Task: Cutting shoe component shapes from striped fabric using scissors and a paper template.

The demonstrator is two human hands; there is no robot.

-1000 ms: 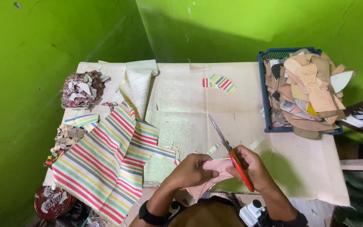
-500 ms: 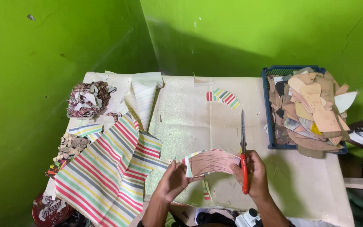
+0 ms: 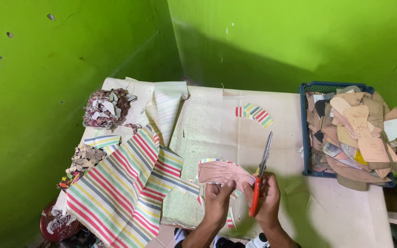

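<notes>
Head view: nearest, the left hand (image 3: 218, 200) pinches a pink cut-out piece (image 3: 224, 172) by its lower edge, just above the counter (image 3: 345, 216). Beside it, the right hand (image 3: 266, 198) is closed around orange-handled scissors (image 3: 261, 176), blades shut and pointing away. Left lies striped cloth (image 3: 125, 193). Farther off sit a small striped arc (image 3: 254, 114), a scrap heap (image 3: 105, 107), and at right a blue crate (image 3: 309, 138) of cut shapes.

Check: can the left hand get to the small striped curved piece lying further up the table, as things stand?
Probably not right away. The left hand is pinching the pink cutout, so it is occupied. The tabletop between it and the striped curved piece is bare, so the path itself looks free.
</notes>
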